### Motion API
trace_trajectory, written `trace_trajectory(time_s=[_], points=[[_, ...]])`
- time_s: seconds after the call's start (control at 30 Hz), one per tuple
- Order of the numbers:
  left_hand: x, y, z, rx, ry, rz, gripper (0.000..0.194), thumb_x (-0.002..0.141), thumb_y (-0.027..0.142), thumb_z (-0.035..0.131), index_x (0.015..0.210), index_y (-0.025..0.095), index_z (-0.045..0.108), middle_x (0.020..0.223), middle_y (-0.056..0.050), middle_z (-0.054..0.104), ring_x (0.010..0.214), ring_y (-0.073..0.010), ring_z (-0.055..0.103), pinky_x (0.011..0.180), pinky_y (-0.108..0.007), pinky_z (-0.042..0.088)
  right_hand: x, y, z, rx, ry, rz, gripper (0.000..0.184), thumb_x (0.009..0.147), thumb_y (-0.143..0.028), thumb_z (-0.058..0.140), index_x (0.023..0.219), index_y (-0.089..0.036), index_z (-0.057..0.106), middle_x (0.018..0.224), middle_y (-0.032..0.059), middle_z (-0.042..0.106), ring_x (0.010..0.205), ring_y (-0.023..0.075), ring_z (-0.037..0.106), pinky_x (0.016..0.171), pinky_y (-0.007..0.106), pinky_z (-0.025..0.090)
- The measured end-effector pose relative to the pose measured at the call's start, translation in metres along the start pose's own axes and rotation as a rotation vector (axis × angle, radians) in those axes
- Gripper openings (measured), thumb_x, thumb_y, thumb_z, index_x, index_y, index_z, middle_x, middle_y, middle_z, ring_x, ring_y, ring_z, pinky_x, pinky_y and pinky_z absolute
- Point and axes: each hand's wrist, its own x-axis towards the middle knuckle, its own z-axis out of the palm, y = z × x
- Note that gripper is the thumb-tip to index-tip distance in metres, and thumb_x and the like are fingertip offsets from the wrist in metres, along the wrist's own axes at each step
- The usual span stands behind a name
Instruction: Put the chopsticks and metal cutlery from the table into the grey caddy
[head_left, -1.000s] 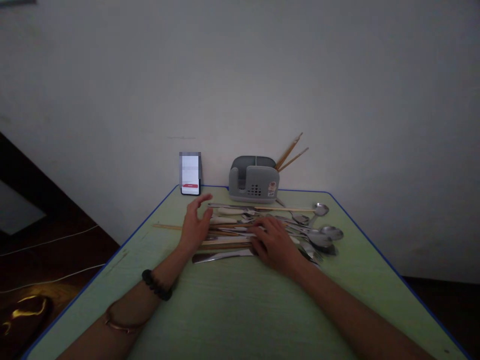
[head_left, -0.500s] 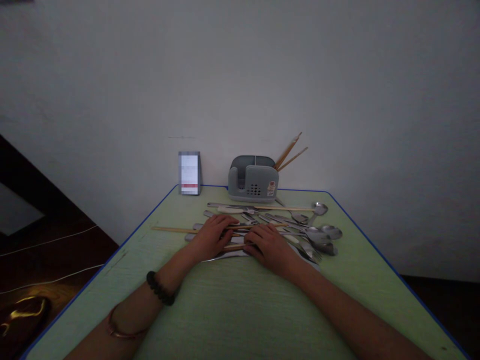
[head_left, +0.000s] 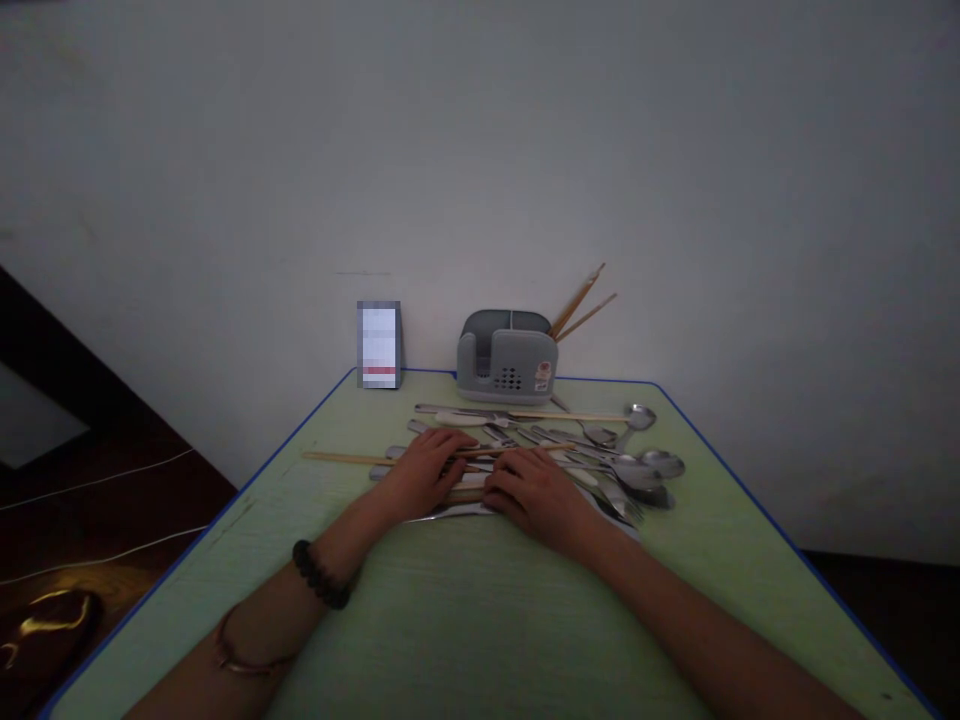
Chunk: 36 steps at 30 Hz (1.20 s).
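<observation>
Both hands rest on a spread pile of cutlery on a green table. My left hand, its fingers stretched and loosely bent, lies across the pile's left part over a long chopstick. Close by, my right hand lies palm down on the middle, fingers apart, touching the cutlery. Below and between them are another chopstick and a knife blade. Several metal spoons and a fork lie to the right. The palms hide part of the pile.
A grey cutlery holder stands at the back against the wall, with several chopsticks leaning out at its right. Left of it a phone with a lit screen stands upright. The table has a blue edge.
Almost nothing differs. My right hand's fingers have shifted very slightly to the left; my left hand and the cutlery stay where they were.
</observation>
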Motion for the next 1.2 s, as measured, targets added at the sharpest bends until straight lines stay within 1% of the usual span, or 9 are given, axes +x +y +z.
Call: trace_trajectory(time_s=[0.2, 0.53, 0.67, 0.73, 0.8, 0.97, 1.03, 1.13, 1.2], points=[[0.0, -0.003, 0.003, -0.002, 0.018, 0.012, 0.032, 0.089, 0.021, 0.045, 0.119, 0.019, 0.056, 0.119, -0.009, 0.059, 0.111, -0.0226, 0.05, 0.099, -0.04, 0.04, 0.001, 0.0, 0.001, -0.067, -0.018, 0.025, 0.018, 0.08, -0.035, 0.067, 0.083, -0.018, 0.061, 0.091, 0.0048, 0.061, 0.087, 0.0191, 0.055, 0.077, 0.033, 0.043], [-0.002, 0.003, 0.0, -0.04, 0.036, -0.019, 0.032, 0.089, 0.025, 0.047, 0.12, 0.019, 0.056, 0.118, -0.009, 0.06, 0.111, -0.0233, 0.052, 0.099, -0.042, 0.041, 0.001, 0.0, 0.013, -0.32, 0.014, 0.008, 0.015, 0.091, -0.025, 0.052, 0.082, -0.016, 0.061, 0.085, 0.0062, 0.063, 0.083, 0.02, 0.055, 0.076, 0.034, 0.04], [0.0, 0.006, -0.005, -0.058, 0.173, -0.024, 0.03, 0.09, 0.026, 0.045, 0.118, 0.018, 0.055, 0.118, -0.011, 0.059, 0.111, -0.0223, 0.052, 0.098, -0.04, 0.042, 0.001, -0.001, 0.009, -0.396, 0.093, 0.031, 0.021, 0.093, -0.027, 0.048, 0.081, -0.016, 0.061, 0.083, 0.0067, 0.064, 0.082, 0.0204, 0.055, 0.074, 0.034, 0.037], [0.001, 0.009, -0.011, -0.023, 0.269, -0.002, 0.026, 0.091, 0.025, 0.043, 0.111, 0.017, 0.058, 0.111, -0.011, 0.062, 0.107, -0.0221, 0.054, 0.096, -0.039, 0.043, 0.002, 0.0, 0.005, -0.446, 0.152, 0.045, 0.024, 0.094, -0.029, 0.046, 0.08, -0.017, 0.062, 0.081, 0.0072, 0.064, 0.081, 0.0211, 0.055, 0.072, 0.034, 0.035], [0.001, 0.014, -0.018, 0.041, 0.304, 0.022, 0.024, 0.091, 0.026, 0.043, 0.104, 0.017, 0.061, 0.101, -0.01, 0.066, 0.097, -0.0217, 0.058, 0.089, -0.037, 0.045, 0.003, 0.003, 0.002, -0.475, 0.178, 0.068, 0.028, 0.095, -0.031, 0.043, 0.078, -0.017, 0.062, 0.078, 0.0069, 0.065, 0.078, 0.0208, 0.056, 0.07, 0.033, 0.033], [-0.003, 0.025, -0.026, 0.136, -0.008, 0.105, 0.025, 0.09, 0.035, 0.049, 0.101, 0.021, 0.066, 0.076, -0.004, 0.069, 0.069, -0.0178, 0.061, 0.066, -0.028, 0.045, 0.001, 0.017, -0.004, -0.462, 0.091, 0.246, 0.037, 0.098, -0.031, 0.034, 0.078, -0.018, 0.062, 0.067, 0.0044, 0.067, 0.063, 0.0169, 0.059, 0.062, 0.029, 0.031], [-0.003, 0.022, -0.026, 0.156, -0.039, 0.115, 0.024, 0.089, 0.036, 0.051, 0.098, 0.022, 0.068, 0.072, -0.002, 0.069, 0.064, -0.0162, 0.061, 0.062, -0.026, 0.042, 0.0, 0.02, -0.006, -0.456, 0.063, 0.352, 0.038, 0.098, -0.033, 0.032, 0.08, -0.019, 0.062, 0.067, 0.0045, 0.068, 0.06, 0.017, 0.061, 0.057, 0.028, 0.029], [-0.002, 0.008, -0.028, 0.157, 0.07, 0.064, 0.025, 0.088, 0.04, 0.053, 0.089, 0.022, 0.07, 0.074, -0.002, 0.07, 0.063, -0.0144, 0.061, 0.06, -0.023, 0.041, -0.001, 0.022, -0.01, -0.434, 0.04, 0.456, 0.037, 0.098, -0.036, 0.031, 0.084, -0.02, 0.061, 0.067, 0.0038, 0.069, 0.057, 0.0168, 0.061, 0.05, 0.027, 0.024], [-0.001, -0.004, -0.032, 0.12, 0.204, -0.046, 0.027, 0.083, 0.046, 0.059, 0.078, 0.021, 0.069, 0.067, -0.001, 0.068, 0.059, -0.0135, 0.059, 0.056, -0.023, 0.04, -0.002, 0.02, -0.012, -0.405, 0.049, 0.455, 0.038, 0.098, -0.038, 0.03, 0.086, -0.02, 0.061, 0.067, 0.0033, 0.069, 0.054, 0.0162, 0.061, 0.048, 0.026, 0.022]])
